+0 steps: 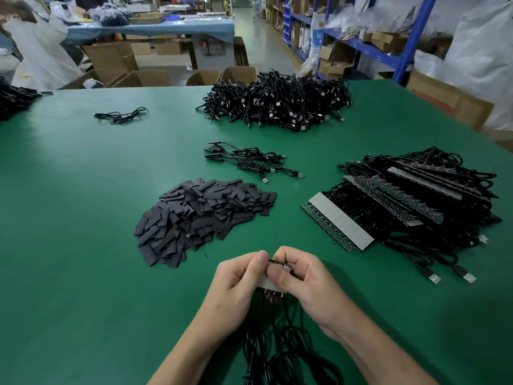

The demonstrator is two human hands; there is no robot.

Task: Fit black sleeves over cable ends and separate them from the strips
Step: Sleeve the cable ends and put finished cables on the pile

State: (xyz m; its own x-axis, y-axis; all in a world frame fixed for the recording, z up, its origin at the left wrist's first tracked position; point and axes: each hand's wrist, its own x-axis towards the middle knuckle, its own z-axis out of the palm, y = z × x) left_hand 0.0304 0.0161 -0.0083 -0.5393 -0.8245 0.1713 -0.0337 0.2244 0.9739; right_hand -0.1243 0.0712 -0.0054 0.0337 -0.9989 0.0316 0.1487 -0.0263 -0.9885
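Observation:
My left hand [238,279] and my right hand [302,276] together pinch a short strip piece [279,266] of small circuit boards with a grey backing, near the table's front edge. Black cables [277,348] hang from the strip toward me and coil between my forearms. A heap of flat black sleeves [200,215] lies just beyond my hands, to the left. More strips with attached cables [410,201] are stacked at the right. Several sleeved cables [249,159] lie in the middle.
A large pile of black USB cables [277,104] sits at the far side of the green table [83,218]. One loose cable [122,115] lies far left, another dark pile [14,98] at the left edge. Cardboard boxes and blue shelving stand behind the table.

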